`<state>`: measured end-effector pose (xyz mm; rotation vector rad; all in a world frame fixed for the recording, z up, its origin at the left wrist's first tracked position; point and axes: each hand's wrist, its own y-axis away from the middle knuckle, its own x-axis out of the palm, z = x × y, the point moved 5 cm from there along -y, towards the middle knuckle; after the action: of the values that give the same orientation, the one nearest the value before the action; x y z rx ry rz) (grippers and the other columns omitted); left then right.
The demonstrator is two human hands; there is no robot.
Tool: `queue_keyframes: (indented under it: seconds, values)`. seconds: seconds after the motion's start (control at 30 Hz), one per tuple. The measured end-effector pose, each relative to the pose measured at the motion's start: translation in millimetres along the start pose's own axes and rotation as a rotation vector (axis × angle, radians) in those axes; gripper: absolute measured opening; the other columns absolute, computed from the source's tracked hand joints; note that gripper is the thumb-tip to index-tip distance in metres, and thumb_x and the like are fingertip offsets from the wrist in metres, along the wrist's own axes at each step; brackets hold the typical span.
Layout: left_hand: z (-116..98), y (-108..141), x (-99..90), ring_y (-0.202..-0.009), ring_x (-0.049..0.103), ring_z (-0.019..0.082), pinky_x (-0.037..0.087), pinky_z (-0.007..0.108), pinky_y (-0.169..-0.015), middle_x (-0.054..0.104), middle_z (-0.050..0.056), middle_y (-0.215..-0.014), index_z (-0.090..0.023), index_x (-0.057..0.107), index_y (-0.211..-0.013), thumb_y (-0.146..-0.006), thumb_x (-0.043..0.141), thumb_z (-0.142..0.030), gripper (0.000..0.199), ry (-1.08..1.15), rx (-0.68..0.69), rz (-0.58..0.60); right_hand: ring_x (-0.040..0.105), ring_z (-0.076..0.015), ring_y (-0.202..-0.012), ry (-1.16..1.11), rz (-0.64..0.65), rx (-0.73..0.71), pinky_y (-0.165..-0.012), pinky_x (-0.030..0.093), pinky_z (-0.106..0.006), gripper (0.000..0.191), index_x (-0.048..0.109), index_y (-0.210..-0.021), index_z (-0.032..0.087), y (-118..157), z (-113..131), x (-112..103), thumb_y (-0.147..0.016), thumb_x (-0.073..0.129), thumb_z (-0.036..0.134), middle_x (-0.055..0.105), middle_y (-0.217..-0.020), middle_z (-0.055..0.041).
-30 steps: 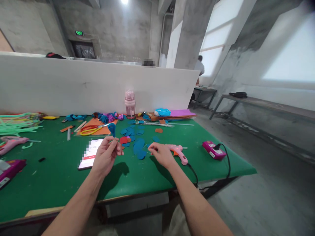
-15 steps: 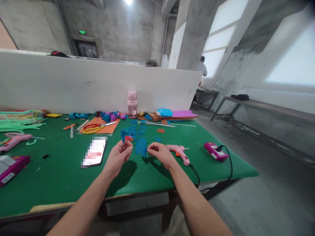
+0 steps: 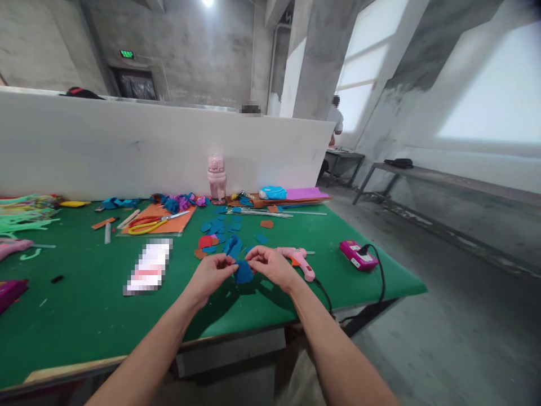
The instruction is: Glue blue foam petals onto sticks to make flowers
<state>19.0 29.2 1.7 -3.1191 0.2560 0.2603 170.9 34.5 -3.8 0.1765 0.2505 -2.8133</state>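
Between my hands is a blue piece (image 3: 243,272), its upper edge pinched at both sides. My left hand (image 3: 213,274) has its fingertips closed on the left side of it, and a curled blue piece (image 3: 232,246) stands up just above those fingers. On the right side, my right hand (image 3: 273,267) pinches the same piece between thumb and fingers. Several loose blue pieces (image 3: 216,226) lie on the green table (image 3: 105,316) beyond my hands, with a red piece (image 3: 205,242) nearby. A pink glue gun (image 3: 298,259) rests right beside my right hand.
A phone (image 3: 150,265) lies to the left, below scissors (image 3: 152,224) on an orange sheet. A pink bottle (image 3: 217,179) stands by the white partition (image 3: 169,144). At the right sits a magenta power socket (image 3: 357,255) with a black cable. A person stands far back.
My hands have come together, and the blue piece in my right hand has been lifted and now meets my left fingertips. The view has shifted slightly to the right.
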Motion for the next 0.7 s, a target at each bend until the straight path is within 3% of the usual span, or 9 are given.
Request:
queue_keyframes:
  seconds: [0.13, 0.27, 0.7]
  values:
    - [1.7, -2.9, 2.2, -0.035, 0.029, 0.004, 0.019, 0.019, -0.036, 0.044, -0.007, -0.046, -0.015, 0.056, -0.061, -0.058, 0.069, -0.036, 0.024, 0.050, -0.015, -0.023, 0.053, -0.0094, -0.059, 0.024, -0.047, 0.009, -0.056, 0.041, -0.021, 0.020, 0.060, -0.085, 0.017, -1.3, -1.5, -0.2, -0.069, 0.062, 0.027, 0.058, -0.063, 0.0032]
    - [4.2, -3.8, 3.5, -0.035, 0.027, 0.003, 0.017, 0.018, -0.035, 0.040, -0.008, -0.047, -0.015, 0.056, -0.064, -0.059, 0.068, -0.037, 0.027, 0.106, -0.058, 0.032, 0.051, -0.0099, -0.055, 0.206, -0.109, -0.029, -0.053, 0.039, -0.021, 0.013, 0.062, -0.072, 0.015, -2.1, -0.3, -1.1, -0.067, 0.063, 0.028, 0.058, -0.060, 0.0020]
    - [8.2, -2.8, -6.0, -0.037, 0.024, 0.002, 0.012, 0.019, -0.037, 0.038, -0.007, -0.048, -0.011, 0.064, -0.077, -0.063, 0.067, -0.039, 0.031, 0.161, -0.098, 0.079, 0.044, -0.0082, -0.052, 0.235, -0.091, 0.076, -0.051, 0.035, -0.020, 0.021, 0.065, -0.081, 0.014, -3.3, -2.4, -1.8, -0.072, 0.051, 0.027, 0.058, -0.062, 0.0017]
